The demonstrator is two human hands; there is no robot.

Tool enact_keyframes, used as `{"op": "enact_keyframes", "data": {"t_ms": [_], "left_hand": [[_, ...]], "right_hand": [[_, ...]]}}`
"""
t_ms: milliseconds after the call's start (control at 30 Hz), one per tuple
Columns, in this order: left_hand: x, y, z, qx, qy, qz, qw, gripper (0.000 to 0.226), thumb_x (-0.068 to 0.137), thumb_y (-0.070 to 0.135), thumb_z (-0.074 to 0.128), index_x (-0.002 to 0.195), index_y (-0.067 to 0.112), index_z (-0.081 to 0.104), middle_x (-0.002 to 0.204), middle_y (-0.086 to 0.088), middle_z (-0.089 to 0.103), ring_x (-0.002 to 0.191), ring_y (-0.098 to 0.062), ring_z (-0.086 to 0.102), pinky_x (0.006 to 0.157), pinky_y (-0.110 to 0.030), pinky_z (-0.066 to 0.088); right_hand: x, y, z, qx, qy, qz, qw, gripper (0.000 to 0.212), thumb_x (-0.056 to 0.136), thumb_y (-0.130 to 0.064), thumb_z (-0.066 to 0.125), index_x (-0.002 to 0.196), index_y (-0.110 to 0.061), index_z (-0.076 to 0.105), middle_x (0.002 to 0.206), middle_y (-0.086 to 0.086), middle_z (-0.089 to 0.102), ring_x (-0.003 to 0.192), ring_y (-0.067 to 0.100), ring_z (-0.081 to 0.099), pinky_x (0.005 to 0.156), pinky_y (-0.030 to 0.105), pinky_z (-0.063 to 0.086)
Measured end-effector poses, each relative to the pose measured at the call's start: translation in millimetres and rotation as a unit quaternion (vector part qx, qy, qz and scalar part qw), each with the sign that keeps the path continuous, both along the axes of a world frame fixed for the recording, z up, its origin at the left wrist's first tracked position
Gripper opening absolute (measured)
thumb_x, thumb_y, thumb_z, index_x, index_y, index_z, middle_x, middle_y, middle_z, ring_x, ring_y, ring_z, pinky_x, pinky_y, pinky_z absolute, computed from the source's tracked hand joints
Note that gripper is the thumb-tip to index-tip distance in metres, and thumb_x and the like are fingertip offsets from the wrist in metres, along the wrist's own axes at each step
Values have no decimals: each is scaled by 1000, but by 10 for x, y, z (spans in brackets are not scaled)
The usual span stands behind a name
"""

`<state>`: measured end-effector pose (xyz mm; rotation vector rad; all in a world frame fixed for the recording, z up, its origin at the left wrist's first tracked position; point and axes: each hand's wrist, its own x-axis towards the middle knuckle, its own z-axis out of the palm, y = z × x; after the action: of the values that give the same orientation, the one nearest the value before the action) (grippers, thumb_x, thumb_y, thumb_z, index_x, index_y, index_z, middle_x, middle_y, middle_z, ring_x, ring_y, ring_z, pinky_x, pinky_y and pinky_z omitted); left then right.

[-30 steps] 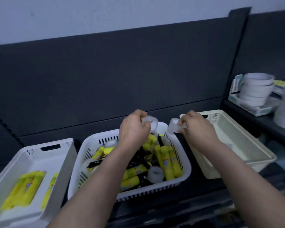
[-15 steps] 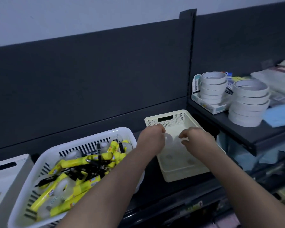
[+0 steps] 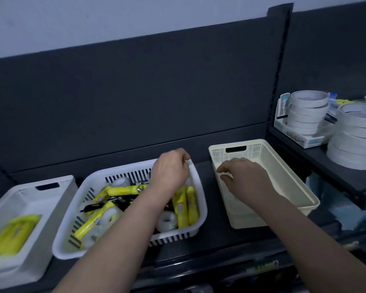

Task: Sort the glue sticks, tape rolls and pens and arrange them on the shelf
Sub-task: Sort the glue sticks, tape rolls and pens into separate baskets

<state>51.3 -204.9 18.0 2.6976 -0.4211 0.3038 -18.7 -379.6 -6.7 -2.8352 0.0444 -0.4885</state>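
One wide-angle camera, worn on the person's head, looks forward and down at the dark shelf (image 3: 217,235) from close above its front edge. Both forearms enter from the bottom edge, and the back panel (image 3: 135,102) fills the upper half.

A white slatted basket (image 3: 202,208) mid-shelf holds a jumble of yellow glue sticks (image 3: 181,206), clear tape rolls (image 3: 167,222) and black pens (image 3: 93,207). More glue sticks (image 3: 13,235) lie side by side in the white bin (image 3: 51,199) at its left. A cream basket (image 3: 283,172) stands at its right.
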Motion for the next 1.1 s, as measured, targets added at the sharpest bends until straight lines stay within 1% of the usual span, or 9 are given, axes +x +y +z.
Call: {"op": "enact_keyframes", "data": {"t_ms": [100,233,367,467,567,700,867,967,1100], "left_hand": [[-16,457,8,33,36,56,997,20,88,24,55,104,28,67,107,2,69,107,-24,60,81,-33,48],[-108,817,-75,51,59,74,994,21,90,23,53,104,26,67,109,3,68,106,-23,59,76,-30,46],[-174,951,-104,44,50,65,996,20,90,20,52,103,26,66,106,1,69,102,-23,60,68,-28,40],[-200,962,-119,47,33,33,998,19,90,20,51,102,24,66,104,1,69,102,-24,60,70,-29,41],[-174,923,-170,40,21,-6,999,22,90,19,50,104,24,66,102,1,70,102,-24,59,75,-32,47],[-113,743,-251,128,-26,-60,990,21,92,21,47,104,20,64,101,-1,65,106,-25,47,75,-34,43],[-84,431,-333,281,29,-50,958,28,95,37,50,113,20,63,124,-5,50,121,-27,35,99,-46,31],[-104,341,-328,237,25,-45,970,35,94,45,47,114,20,59,117,-4,54,117,-27,38,97,-46,31],[-142,297,-270,120,96,-76,985,21,93,34,51,99,15,54,97,-5,64,97,-28,56,89,-40,36]], "right_hand": [[60,344,-3,5,-6,22,1000,19,89,-27,55,102,-32,67,104,-8,67,103,17,56,80,31,45],[94,767,-47,34,27,45,998,22,90,-32,54,109,-37,64,102,-9,67,103,15,57,80,30,45],[101,1048,-86,-40,74,32,996,32,86,-45,58,113,-28,57,102,-2,66,101,22,60,72,32,42],[87,1219,-139,-71,91,9,993,35,85,-43,58,113,-24,51,99,0,64,93,24,61,62,29,31],[82,1257,-165,-12,69,-19,997,34,84,-35,55,116,-25,50,96,0,65,91,26,61,58,29,34],[86,1047,21,63,-8,-38,997,48,90,-34,52,135,-23,42,108,4,66,101,29,60,76,34,44],[15,819,178,101,11,-46,994,55,96,-28,42,149,-23,24,139,5,47,123,26,48,94,38,41],[-26,733,115,92,31,-50,994,56,95,-30,42,148,-28,23,138,2,46,120,24,48,90,39,44],[-46,712,73,91,15,-51,994,55,95,-33,47,146,-30,28,137,-3,48,120,20,50,88,35,42]]}}
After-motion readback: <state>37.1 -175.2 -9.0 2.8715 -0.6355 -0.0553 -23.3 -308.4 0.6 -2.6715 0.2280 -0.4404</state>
